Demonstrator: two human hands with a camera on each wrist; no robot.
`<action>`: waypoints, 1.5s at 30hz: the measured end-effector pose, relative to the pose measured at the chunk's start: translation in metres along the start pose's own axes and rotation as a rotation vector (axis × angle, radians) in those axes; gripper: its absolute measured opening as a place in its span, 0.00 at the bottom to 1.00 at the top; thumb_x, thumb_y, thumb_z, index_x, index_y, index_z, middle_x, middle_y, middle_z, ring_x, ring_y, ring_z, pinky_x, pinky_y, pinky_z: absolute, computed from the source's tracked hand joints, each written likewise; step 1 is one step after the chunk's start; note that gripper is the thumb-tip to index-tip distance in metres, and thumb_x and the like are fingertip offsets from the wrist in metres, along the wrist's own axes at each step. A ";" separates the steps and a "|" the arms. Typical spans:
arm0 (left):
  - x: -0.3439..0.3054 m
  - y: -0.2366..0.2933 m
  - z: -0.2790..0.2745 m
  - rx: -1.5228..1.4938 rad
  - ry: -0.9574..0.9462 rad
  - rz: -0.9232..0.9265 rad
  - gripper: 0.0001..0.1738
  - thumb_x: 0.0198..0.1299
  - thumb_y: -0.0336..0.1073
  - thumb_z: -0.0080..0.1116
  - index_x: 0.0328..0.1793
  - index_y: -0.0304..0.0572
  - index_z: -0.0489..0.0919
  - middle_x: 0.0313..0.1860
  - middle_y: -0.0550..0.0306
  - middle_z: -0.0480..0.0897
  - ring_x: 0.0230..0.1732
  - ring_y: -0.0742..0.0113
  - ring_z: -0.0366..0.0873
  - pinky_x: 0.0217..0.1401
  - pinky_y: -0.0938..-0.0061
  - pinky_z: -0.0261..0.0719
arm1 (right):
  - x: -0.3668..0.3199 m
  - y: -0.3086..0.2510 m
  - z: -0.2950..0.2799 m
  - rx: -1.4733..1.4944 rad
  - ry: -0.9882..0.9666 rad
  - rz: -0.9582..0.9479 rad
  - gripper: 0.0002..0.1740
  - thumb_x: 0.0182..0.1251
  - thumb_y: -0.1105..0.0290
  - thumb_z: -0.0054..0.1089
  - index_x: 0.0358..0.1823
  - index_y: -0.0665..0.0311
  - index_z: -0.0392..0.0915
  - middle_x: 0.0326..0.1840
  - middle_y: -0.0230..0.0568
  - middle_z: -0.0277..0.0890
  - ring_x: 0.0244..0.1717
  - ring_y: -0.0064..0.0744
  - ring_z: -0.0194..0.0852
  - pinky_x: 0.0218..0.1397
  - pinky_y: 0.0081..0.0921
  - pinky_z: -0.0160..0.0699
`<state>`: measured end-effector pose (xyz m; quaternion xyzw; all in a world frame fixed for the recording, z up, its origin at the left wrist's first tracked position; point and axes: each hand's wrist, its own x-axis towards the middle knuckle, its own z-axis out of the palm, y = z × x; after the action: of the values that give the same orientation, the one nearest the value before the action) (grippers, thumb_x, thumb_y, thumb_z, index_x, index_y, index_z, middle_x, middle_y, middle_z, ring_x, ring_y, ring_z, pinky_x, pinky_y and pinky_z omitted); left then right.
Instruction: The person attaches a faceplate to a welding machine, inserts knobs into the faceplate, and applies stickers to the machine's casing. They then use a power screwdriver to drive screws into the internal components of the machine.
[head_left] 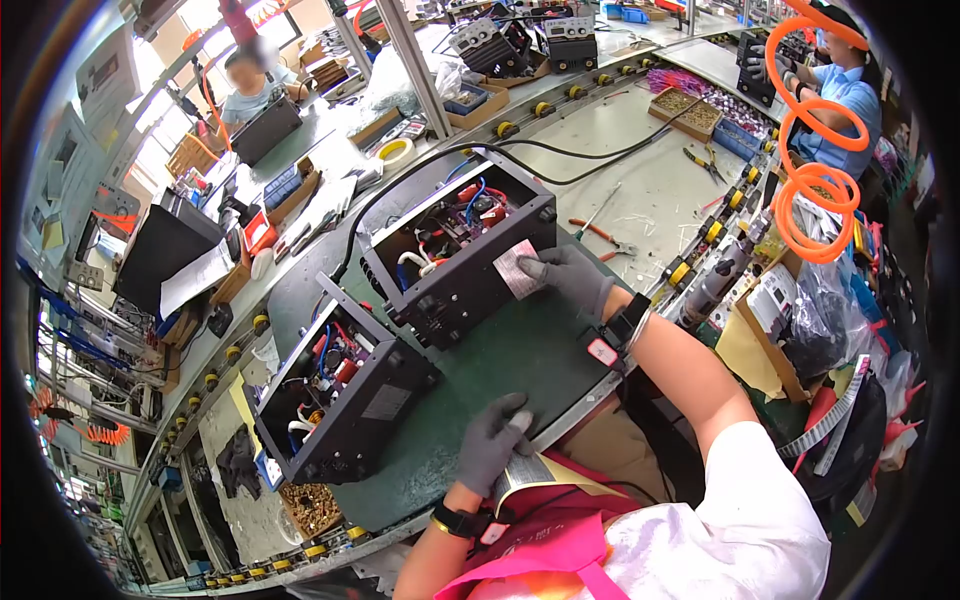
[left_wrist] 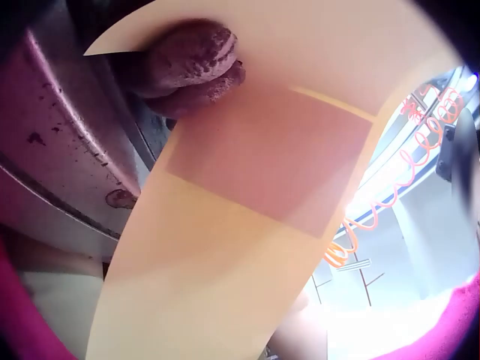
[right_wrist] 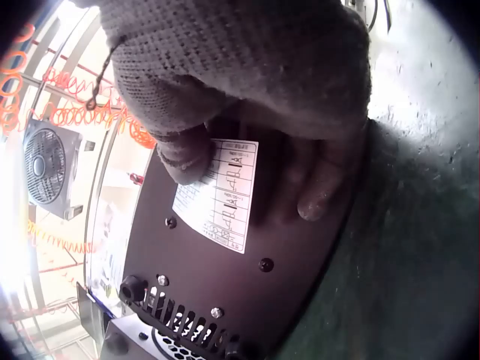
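Note:
My gloved right hand (head_left: 575, 280) holds a small printed label (head_left: 515, 270) by its edge, at the side of the farther black metal-cased machine (head_left: 455, 300). In the right wrist view the thumb lies over the label (right_wrist: 229, 199), which overlaps the dark panel (right_wrist: 195, 240) with its screws and vent slots. Near the table's front edge, my gloved left hand (head_left: 492, 445) grips a yellowish label backing sheet (head_left: 565, 477). The left wrist view shows the fingers (left_wrist: 195, 56) at one edge of this sheet (left_wrist: 187, 255). A second open-topped machine (head_left: 385, 400) stands to the left, wiring exposed.
Both machines stand on a green mat (head_left: 490, 365). A black cable (head_left: 440, 150) arches behind them. Pliers (head_left: 615, 250) lie past my right hand, and a box of small parts (head_left: 310, 508) sits at the lower left. Two other people work farther back.

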<state>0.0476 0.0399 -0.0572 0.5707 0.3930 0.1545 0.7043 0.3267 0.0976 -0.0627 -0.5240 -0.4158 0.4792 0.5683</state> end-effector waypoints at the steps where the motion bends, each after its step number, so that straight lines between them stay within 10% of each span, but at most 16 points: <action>1: 0.000 -0.002 0.000 -0.003 0.000 0.003 0.25 0.62 0.37 0.59 0.63 0.34 0.72 0.34 0.55 0.80 0.27 0.72 0.78 0.35 0.76 0.77 | 0.001 0.000 0.000 0.049 -0.004 0.004 0.24 0.64 0.53 0.64 0.47 0.69 0.83 0.40 0.34 0.82 0.42 0.19 0.74 0.49 0.21 0.72; 20: 0.000 -0.003 0.006 0.085 0.035 0.053 0.23 0.60 0.36 0.59 0.61 0.35 0.74 0.36 0.53 0.82 0.26 0.72 0.80 0.35 0.76 0.77 | 0.007 -0.004 -0.001 -0.097 0.065 0.041 0.24 0.64 0.53 0.64 0.43 0.71 0.83 0.36 0.34 0.81 0.38 0.18 0.73 0.43 0.22 0.72; 26: 0.005 -0.017 0.003 0.217 0.089 0.142 0.24 0.59 0.40 0.60 0.59 0.36 0.77 0.47 0.50 0.83 0.45 0.65 0.81 0.52 0.71 0.76 | -0.001 -0.032 0.002 -0.357 0.086 0.308 0.20 0.61 0.53 0.65 0.28 0.67 0.83 0.22 0.35 0.80 0.15 0.24 0.72 0.19 0.22 0.68; 29: 0.006 -0.023 0.001 0.113 0.071 0.080 0.24 0.59 0.41 0.61 0.59 0.37 0.77 0.51 0.50 0.82 0.53 0.62 0.77 0.59 0.70 0.73 | -0.010 -0.055 -0.001 -0.647 -0.022 0.331 0.18 0.61 0.56 0.65 0.27 0.66 0.82 0.24 0.34 0.81 0.19 0.23 0.76 0.21 0.21 0.69; 33: 0.004 -0.022 0.001 0.138 0.067 0.085 0.24 0.59 0.40 0.61 0.60 0.37 0.77 0.51 0.50 0.81 0.48 0.64 0.79 0.55 0.71 0.75 | -0.002 -0.045 0.010 0.167 -0.141 -0.070 0.14 0.60 0.62 0.66 0.36 0.68 0.85 0.25 0.37 0.83 0.23 0.23 0.79 0.23 0.18 0.73; 40: -0.002 -0.006 0.008 0.050 0.023 0.137 0.21 0.61 0.35 0.58 0.58 0.32 0.76 0.40 0.54 0.81 0.30 0.73 0.77 0.36 0.78 0.76 | 0.002 0.003 0.011 -0.435 -0.066 0.194 0.12 0.54 0.68 0.63 0.38 0.65 0.85 0.22 0.37 0.80 0.23 0.24 0.78 0.24 0.23 0.75; 45: -0.034 0.016 0.007 0.099 -0.001 0.297 0.14 0.62 0.29 0.57 0.52 0.31 0.78 0.34 0.57 0.81 0.26 0.76 0.77 0.32 0.80 0.76 | -0.091 -0.046 0.048 -0.405 -0.461 0.193 0.16 0.60 0.65 0.59 0.48 0.64 0.81 0.28 0.36 0.81 0.21 0.22 0.74 0.25 0.23 0.74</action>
<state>0.0345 0.0172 -0.0287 0.6567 0.3111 0.2373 0.6447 0.2675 0.0177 -0.0098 -0.5412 -0.5689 0.5444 0.2952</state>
